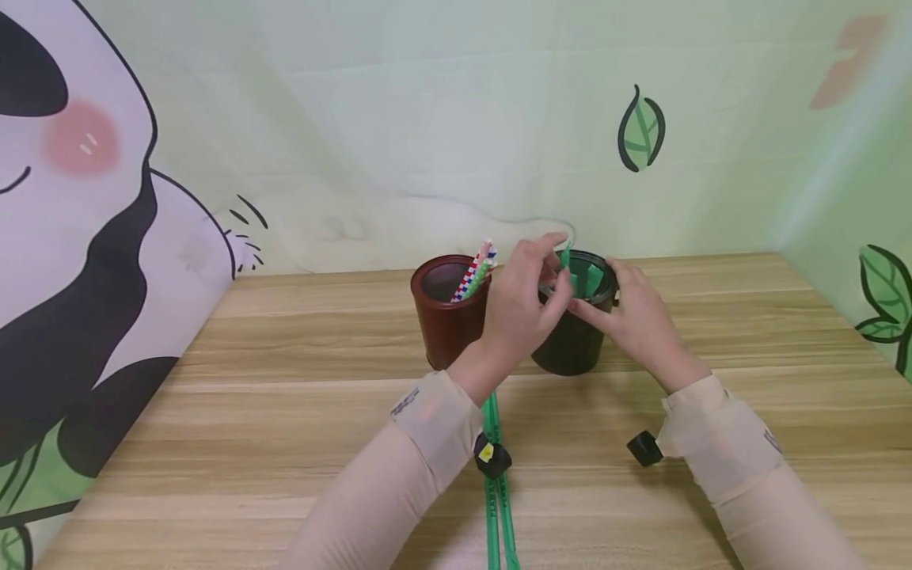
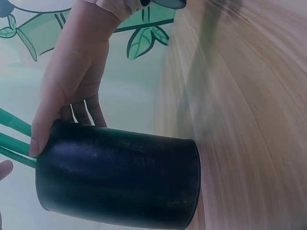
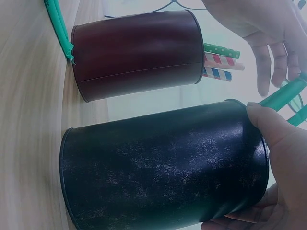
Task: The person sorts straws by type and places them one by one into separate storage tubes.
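A black cylindrical holder (image 1: pixel 570 348) stands upright on the table, with several narrow green wrapped straws (image 1: pixel 587 279) inside, their ends rising past its rim. My right hand (image 1: pixel 644 321) grips the holder near the top, thumb at the near rim and fingers round the far side. Over the opening, my left hand (image 1: pixel 523 293) pinches the top of one green straw (image 3: pixel 284 93) between thumb and fingers; the exact contact is partly hidden. Just left stands a dark red holder (image 1: pixel 445 328) with several patterned paper straws (image 1: pixel 473 273), partly covered by my left hand.
Two more long green wrapped straws (image 1: pixel 493 514) with printed lettering lie on the wooden table (image 1: pixel 321 443), running toward the near edge under my left wrist. A wall cloth (image 1: pixel 427 119) with panda and leaf drawings rises behind the table. Small black wrist cameras (image 1: pixel 644 448) hang at both wrists.
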Demonstrator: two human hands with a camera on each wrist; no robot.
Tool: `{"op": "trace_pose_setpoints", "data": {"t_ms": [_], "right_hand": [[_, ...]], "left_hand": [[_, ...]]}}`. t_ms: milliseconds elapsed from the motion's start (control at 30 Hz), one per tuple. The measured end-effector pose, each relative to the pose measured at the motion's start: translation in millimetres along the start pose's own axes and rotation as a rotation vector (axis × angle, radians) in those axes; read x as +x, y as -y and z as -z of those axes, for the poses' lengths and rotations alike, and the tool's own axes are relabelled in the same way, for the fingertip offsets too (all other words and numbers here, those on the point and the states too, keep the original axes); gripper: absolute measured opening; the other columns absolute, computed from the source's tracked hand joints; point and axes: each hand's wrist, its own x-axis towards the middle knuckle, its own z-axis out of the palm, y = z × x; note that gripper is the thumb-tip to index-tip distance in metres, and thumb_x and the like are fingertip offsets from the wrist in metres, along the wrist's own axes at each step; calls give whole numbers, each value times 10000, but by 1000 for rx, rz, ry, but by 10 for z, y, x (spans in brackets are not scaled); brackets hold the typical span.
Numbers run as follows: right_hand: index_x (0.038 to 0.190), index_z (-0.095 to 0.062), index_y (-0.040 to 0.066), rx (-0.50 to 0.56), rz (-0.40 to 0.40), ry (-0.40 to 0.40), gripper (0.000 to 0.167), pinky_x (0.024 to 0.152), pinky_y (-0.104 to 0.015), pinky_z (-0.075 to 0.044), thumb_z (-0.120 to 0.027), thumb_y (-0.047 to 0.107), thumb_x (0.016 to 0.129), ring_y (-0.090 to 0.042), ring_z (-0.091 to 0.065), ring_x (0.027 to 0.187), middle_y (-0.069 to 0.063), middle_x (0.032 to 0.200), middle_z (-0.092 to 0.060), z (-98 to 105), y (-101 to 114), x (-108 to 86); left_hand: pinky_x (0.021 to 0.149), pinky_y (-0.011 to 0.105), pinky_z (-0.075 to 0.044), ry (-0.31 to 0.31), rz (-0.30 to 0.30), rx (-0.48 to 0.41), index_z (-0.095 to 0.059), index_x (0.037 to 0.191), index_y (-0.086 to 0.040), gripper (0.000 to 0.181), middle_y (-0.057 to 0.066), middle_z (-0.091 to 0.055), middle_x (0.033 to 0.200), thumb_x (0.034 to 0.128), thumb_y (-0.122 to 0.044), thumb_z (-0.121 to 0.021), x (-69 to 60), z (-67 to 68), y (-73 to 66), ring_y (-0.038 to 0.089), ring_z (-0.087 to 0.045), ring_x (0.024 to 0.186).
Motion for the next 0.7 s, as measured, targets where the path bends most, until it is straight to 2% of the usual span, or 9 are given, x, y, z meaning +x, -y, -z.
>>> {"op": "trace_pose_setpoints", "data": {"t_ms": [167,400,700], "right_hand": [[1459,-259,-90,9,3,-3,927,1018,-611,-404,-619,531,871,-450,-452,1232,-326,1388,-403,-2,-3,-4],[1448,-302,-66,19,17,-19,890,1000,-618,-419,-634,519,865,-427,-463,1221,-298,1367,-437,-6,-7,0],[1456,-307,-39,33,7,-5,900,1012,-642,-396,-634,545,855,-423,-448,1246,-284,1383,-433,-9,3,-3]], "left_hand": [[647,188,-502,34,-2,58,-499,1209,9,357,100,-573,900,878,-77,-603,-16,45,-15,143,-574,726],[682,170,-533,27,27,28,-488,1220,16,371,116,-562,913,876,-54,-607,7,200,-75,142,-598,724],[682,167,-538,13,-33,17,-520,1169,37,354,125,-568,883,840,-31,-632,4,470,-214,157,-582,712]]}}
